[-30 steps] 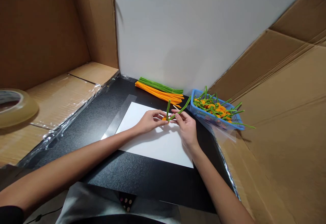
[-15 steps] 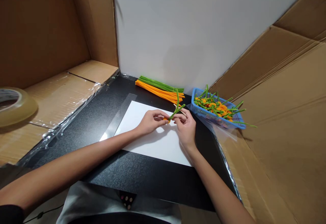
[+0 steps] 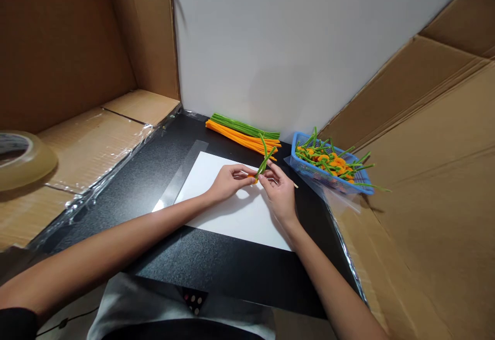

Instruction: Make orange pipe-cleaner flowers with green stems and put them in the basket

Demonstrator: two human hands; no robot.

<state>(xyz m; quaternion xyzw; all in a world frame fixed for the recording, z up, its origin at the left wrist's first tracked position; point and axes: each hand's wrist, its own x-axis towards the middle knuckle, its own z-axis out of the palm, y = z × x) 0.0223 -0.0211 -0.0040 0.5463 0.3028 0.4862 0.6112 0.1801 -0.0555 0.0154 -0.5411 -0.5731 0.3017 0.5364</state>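
Above a white sheet of paper (image 3: 232, 216), my left hand (image 3: 228, 181) is closed in a pinch on a small piece with an orange pipe cleaner part (image 3: 252, 179). Green pipe cleaner ends (image 3: 266, 158) rise from that piece in a crossed V. The thumb and fingers of my right hand (image 3: 281, 190) are closed at the base of the green ends, close beside the left fingertips. A thin pale stick (image 3: 296, 185) pokes out past the right hand; most of it is hidden by the fingers.
Loose green pipe cleaners (image 3: 243, 124) and orange pipe cleaners (image 3: 240, 138) lie by the wall. A blue basket (image 3: 328, 177) at right holds several orange and green pieces. A clear ruler-like strip (image 3: 181, 175) lies left of the paper. A tape roll (image 3: 38, 165) rests on cardboard.
The green ends have drawn closer together and crossed. The right fingers have shifted slightly, and the pale stick has swung from above the hand to its right side.
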